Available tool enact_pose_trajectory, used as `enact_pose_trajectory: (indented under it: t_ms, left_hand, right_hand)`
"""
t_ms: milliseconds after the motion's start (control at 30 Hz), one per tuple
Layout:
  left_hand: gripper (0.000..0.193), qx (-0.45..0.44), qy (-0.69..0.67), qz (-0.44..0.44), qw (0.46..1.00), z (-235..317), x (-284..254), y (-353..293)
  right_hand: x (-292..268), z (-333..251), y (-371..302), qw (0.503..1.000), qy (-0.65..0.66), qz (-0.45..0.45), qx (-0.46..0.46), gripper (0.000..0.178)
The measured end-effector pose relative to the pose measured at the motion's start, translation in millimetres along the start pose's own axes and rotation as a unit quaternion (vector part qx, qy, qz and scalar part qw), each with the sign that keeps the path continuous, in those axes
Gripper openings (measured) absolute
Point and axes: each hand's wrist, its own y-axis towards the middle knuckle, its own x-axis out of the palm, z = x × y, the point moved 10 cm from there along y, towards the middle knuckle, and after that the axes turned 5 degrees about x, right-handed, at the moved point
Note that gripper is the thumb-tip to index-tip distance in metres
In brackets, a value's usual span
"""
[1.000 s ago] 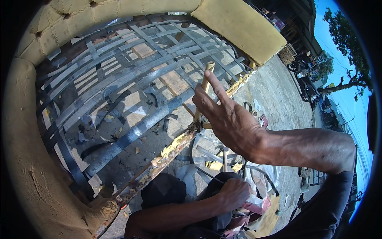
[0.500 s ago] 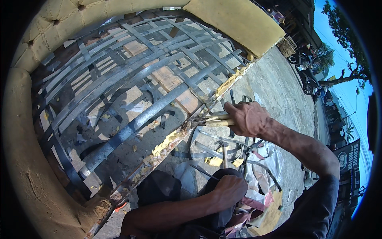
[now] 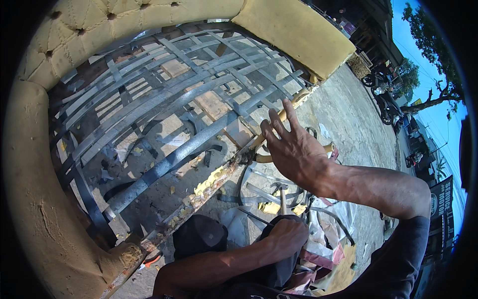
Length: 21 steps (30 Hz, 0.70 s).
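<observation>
My right hand (image 3: pixel 301 152) is over a pair of pincers with yellowish handles (image 3: pixel 264 158), its fingers spread. The handles stand wide apart, one along the rail and the other partly behind the hand. Their dark jaws (image 3: pixel 245 157) are at the front rail (image 3: pixel 186 212) of a stripped sofa frame, where yellow foam scraps cling. My left hand (image 3: pixel 288 234) rests by my knee, closed round a thin dark rod-like tool (image 3: pixel 253 215); its gripped end is hidden. Just beyond it shows a hammer (image 3: pixel 284 197), its lower handle hidden behind the hand.
Grey webbing straps (image 3: pixel 174 149) criss-cross the sofa frame. Foam-covered arms (image 3: pixel 37 164) and a tufted back (image 3: pixel 114 25) surround them. Strap offcuts, foam bits and torn fabric (image 3: pixel 318 239) litter the concrete (image 3: pixel 358 129). Motorcycles (image 3: pixel 386 102) stand far right.
My right hand has loosened from the pincers' handles and spread its fingers. The handles have swung apart, one now lying along the rail. My left hand stays almost in place.
</observation>
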Motion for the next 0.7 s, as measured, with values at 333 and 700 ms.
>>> enact_pose_trajectory:
  t_ms: [333, 700]
  left_hand:
    - [0.013, 0.006, -0.031, -0.012, 0.999, 20.9, -4.4, -7.5]
    - [0.015, 0.018, -0.03, 0.001, 0.999, 20.4, -10.0, -6.0]
  right_hand:
    - [-51.1, -21.3, 14.7, 0.989, -0.131, -0.048, -0.054, 0.04]
    - [-11.3, -1.2, 24.9, 0.986, 0.11, 0.044, -0.118, 0.022]
